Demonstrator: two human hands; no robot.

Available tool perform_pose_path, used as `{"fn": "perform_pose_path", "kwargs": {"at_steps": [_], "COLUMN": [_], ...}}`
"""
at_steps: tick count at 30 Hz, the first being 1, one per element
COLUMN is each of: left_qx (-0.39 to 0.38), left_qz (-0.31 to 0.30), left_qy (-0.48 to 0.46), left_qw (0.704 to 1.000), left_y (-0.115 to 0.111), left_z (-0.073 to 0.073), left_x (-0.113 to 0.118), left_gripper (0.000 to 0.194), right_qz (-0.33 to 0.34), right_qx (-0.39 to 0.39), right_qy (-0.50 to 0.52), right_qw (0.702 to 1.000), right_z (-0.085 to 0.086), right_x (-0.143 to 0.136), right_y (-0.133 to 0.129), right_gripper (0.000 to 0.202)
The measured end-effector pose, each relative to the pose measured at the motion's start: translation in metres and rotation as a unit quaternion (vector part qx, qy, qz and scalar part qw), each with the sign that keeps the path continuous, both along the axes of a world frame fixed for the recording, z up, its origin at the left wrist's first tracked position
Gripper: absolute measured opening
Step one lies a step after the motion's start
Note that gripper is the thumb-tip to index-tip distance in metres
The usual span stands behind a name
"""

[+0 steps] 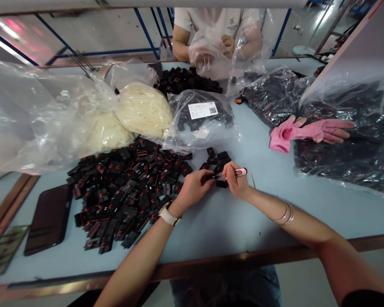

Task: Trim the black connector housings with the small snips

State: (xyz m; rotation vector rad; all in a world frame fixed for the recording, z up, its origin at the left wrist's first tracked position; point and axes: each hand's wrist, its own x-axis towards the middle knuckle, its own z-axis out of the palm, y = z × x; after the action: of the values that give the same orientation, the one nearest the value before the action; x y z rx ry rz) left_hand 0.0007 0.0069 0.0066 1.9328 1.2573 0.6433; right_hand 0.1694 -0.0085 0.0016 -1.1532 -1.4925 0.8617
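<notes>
Near the middle of the light blue table, my left hand is closed on a small black part, pinched between thumb and fingers. My right hand is wrapped round a small tool with a pinkish, shiny handle; its thin tip points left and meets the black part. Just behind the hands lie several loose black pieces. To the left of my left hand spreads a large pile of black parts with orange marks.
A black phone lies at the left. Behind are bags of cream pieces and a labelled bag. Pink gloves rest by black-filled bags at the right. Across the table, a person handles a clear bag.
</notes>
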Motion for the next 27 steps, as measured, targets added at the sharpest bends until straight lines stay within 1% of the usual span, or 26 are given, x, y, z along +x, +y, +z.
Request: {"fn": "perform_pose_path", "kwargs": {"at_steps": [2,4,6,9,11,13,15,17,20,22,24,26,27], "left_qx": [-0.001,-0.002,0.002,0.028,0.066,0.118,0.174,0.22,0.271,0.273,0.263,0.263,0.266], "left_qz": [-0.004,-0.005,0.001,0.001,0.001,0.013,0.05,0.123,0.205,0.256,0.299,0.316,0.314], "left_qy": [0.001,0.003,0.003,0.009,0.029,0.07,0.127,0.184,0.246,0.281,0.301,0.304,0.303], "left_qw": [1.0,1.0,1.0,1.0,0.997,0.99,0.975,0.95,0.908,0.884,0.867,0.86,0.86], "left_y": [0.0,0.001,0.0,-0.004,-0.007,-0.008,-0.005,0.002,0.014,0.02,0.022,0.021,0.02], "left_z": [0.001,0.001,0.002,0.002,0.004,0.009,0.016,0.027,0.042,0.05,0.055,0.059,0.059], "left_x": [0.0,0.0,0.002,0.004,0.005,0.003,-0.005,-0.017,-0.042,-0.058,-0.068,-0.07,-0.068], "left_gripper": [0.02,0.02,0.019,0.018,0.017,0.014,0.008,0.015,0.023,0.028,0.037,0.049,0.053], "right_qz": [0.032,0.04,0.013,-0.047,-0.079,-0.093,-0.09,-0.082,-0.073,-0.068,-0.065,-0.064,-0.063], "right_qx": [-0.006,-0.012,-0.023,-0.057,-0.086,-0.11,-0.123,-0.126,-0.128,-0.131,-0.134,-0.134,-0.134], "right_qy": [-0.007,-0.005,0.019,0.087,0.127,0.147,0.155,0.162,0.166,0.161,0.158,0.156,0.154], "right_qw": [0.999,0.999,0.999,0.993,0.985,0.979,0.976,0.975,0.975,0.976,0.976,0.977,0.977], "right_z": [0.001,0.003,0.005,0.007,0.007,0.007,0.006,0.006,0.006,0.007,0.008,0.008,0.008], "right_x": [0.0,0.0,0.0,0.001,0.001,0.002,0.002,0.001,0.001,0.0,0.001,0.001,0.001], "right_y": [0.0,0.001,0.002,0.008,0.012,0.016,0.017,0.017,0.017,0.017,0.018,0.018,0.018], "right_gripper": [0.037,0.038,0.041,0.044,0.044,0.043,0.041,0.04,0.04,0.04,0.04,0.041,0.041]}}
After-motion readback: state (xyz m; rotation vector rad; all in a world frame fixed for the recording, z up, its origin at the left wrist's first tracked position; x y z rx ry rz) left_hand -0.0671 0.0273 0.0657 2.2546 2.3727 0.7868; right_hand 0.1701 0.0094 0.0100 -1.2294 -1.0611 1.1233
